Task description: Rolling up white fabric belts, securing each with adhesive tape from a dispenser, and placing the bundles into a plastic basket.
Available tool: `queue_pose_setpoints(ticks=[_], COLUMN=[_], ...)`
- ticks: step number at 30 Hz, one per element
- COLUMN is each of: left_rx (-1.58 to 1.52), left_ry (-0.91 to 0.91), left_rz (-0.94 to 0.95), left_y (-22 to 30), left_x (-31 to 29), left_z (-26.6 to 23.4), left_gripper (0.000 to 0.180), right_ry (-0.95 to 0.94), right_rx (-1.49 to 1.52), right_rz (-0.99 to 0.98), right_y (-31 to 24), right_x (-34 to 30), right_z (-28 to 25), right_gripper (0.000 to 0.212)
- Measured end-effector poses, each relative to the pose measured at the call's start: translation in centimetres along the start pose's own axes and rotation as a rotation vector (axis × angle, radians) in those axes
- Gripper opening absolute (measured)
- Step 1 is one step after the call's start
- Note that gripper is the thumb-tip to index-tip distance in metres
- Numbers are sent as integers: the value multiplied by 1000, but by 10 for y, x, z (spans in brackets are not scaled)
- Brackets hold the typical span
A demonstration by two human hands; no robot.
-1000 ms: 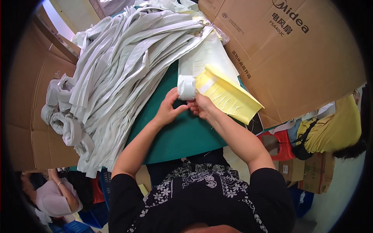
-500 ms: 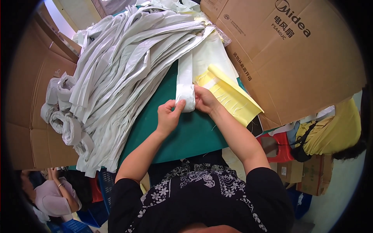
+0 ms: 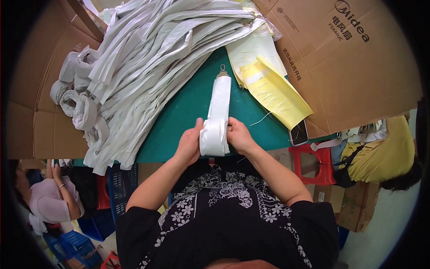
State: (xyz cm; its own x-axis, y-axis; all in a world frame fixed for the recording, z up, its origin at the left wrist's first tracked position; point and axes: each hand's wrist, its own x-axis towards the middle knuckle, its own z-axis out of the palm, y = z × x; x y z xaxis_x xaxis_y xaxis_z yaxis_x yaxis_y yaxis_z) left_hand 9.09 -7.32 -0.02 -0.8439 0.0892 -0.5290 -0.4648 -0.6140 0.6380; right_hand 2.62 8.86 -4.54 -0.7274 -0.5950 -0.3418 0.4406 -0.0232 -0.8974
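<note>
Between my hands is a rolled white strap, its loose length running away from me over the table. That length ends in a beige tip with a small metal clasp. My left hand closes on the roll's left side, with some fingertips hidden behind it. On the right side my right hand grips the roll with curled fingers. A large heap of long white strips lies to the left and beyond. Several finished white rolls sit at the heap's left edge.
A green table lies beneath. Yellow sheets with loose threads rest at right, beside a phone. Cardboard walls stand on both sides. A red stool and a person in yellow are right; another person sits left.
The roll has come closer to my body, and the strap's far end with its clasp now shows, clear of the heap. My hands have moved back with it, and the view has shifted.
</note>
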Motion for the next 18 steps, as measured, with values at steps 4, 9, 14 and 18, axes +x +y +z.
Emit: queue_pose_setpoints(ticks=[4,9,14,18], left_rx=[835,1084,794,456], left_ry=[-270,-215,-14,-57], left_rz=[867,1128,722,483], left_y=[-16,-21,-32,-32], left_x=[-20,-19,-39,-38], left_z=[-16,-12,0,2], left_gripper=[37,23,15,19], right_ry=[137,47,-112,-158], right_rx=[277,526,592,-136], right_rz=[200,251,30,-280], right_y=[-15,-8,-13,-25], right_x=[-21,-35,-25,-32], right_z=[13,17,0,-6], right_gripper=[26,33,55,53])
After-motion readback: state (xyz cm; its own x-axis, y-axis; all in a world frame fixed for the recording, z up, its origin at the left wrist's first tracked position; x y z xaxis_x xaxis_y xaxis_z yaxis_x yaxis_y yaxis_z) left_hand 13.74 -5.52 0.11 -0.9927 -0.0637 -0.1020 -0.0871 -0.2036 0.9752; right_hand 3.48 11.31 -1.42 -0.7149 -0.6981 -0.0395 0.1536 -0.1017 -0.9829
